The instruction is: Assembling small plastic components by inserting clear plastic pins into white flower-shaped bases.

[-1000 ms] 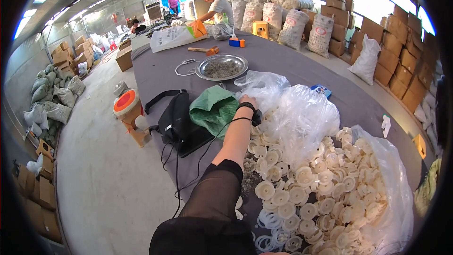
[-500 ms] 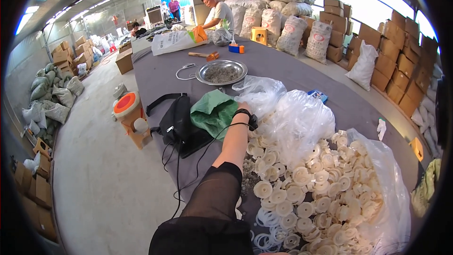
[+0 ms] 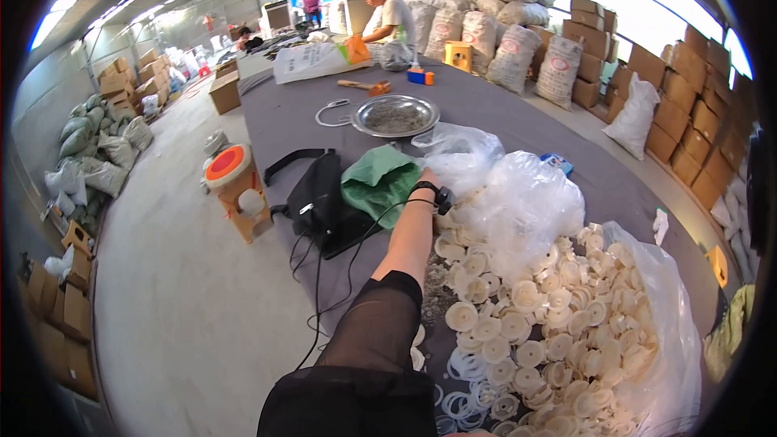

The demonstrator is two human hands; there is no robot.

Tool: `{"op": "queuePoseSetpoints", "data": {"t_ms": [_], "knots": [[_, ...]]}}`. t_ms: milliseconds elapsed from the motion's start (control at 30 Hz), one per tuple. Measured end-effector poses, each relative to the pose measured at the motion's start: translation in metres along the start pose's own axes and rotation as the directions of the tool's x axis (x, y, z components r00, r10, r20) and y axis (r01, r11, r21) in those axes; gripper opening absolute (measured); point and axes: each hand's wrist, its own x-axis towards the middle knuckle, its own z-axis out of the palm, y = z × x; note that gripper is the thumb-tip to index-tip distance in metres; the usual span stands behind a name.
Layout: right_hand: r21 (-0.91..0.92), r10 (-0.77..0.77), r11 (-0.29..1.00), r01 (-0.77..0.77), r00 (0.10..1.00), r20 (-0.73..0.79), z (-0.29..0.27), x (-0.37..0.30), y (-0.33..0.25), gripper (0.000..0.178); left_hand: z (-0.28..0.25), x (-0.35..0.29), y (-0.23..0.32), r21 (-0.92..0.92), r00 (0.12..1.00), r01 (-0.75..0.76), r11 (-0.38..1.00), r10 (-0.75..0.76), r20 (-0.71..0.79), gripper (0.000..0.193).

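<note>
My left hand (image 3: pixel 427 177), with a dark band on its wrist, reaches forward between a green woven bag (image 3: pixel 379 181) and a crumpled clear plastic bag (image 3: pixel 461 158). Its fingers are mostly hidden, so what they hold, if anything, does not show. A thin black cable runs past the wrist. Right of my forearm lies a big heap of cream-coloured round plastic parts (image 3: pixel 558 332), with white rings (image 3: pixel 465 405) at its near edge. More clear plastic film (image 3: pixel 526 206) covers the heap's far side. My right hand is out of sight.
A black bag (image 3: pixel 320 202) lies left of the green one. Beyond are a metal dish of grey bits (image 3: pixel 396 117), a wooden-handled tool (image 3: pixel 364 86) and a blue-orange brush (image 3: pixel 419 75). A stool with a red-topped bucket (image 3: pixel 231 174) stands left. Another person (image 3: pixel 394 20) works farther back.
The view has turned slightly left, so the tabletop things appear farther right. My left hand stays between the green bag and the clear plastic.
</note>
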Motion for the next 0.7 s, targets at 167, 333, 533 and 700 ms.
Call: {"op": "queuePoseSetpoints", "data": {"t_ms": [167,333,533,700], "knots": [[0.035,-0.041,0.999,0.039,0.996,0.082,0.016,-0.003,-0.008,0.026,0.027,-0.011,0.014,-0.396,0.962,-0.026,0.918,-0.085,-0.26,0.027],[0.087,-0.078,0.994,0.069,0.991,0.107,0.021,0.006,-0.014,0.026,-0.002,-0.032,0.008,-0.88,0.92,-0.036,0.473,-0.329,-0.214,0.03],[0.111,-0.109,0.989,0.1,0.991,0.081,0.015,0.012,-0.021,0.027,-0.004,-0.033,-0.004,-0.971,0.945,0.011,0.24,-0.319,-0.068,0.02],[0.112,-0.127,0.986,0.12,0.99,0.059,-0.004,0.019,-0.022,0.027,0.014,-0.033,-0.003,-0.999,0.954,-0.038,-0.029,-0.299,-0.027,0.037]]}}
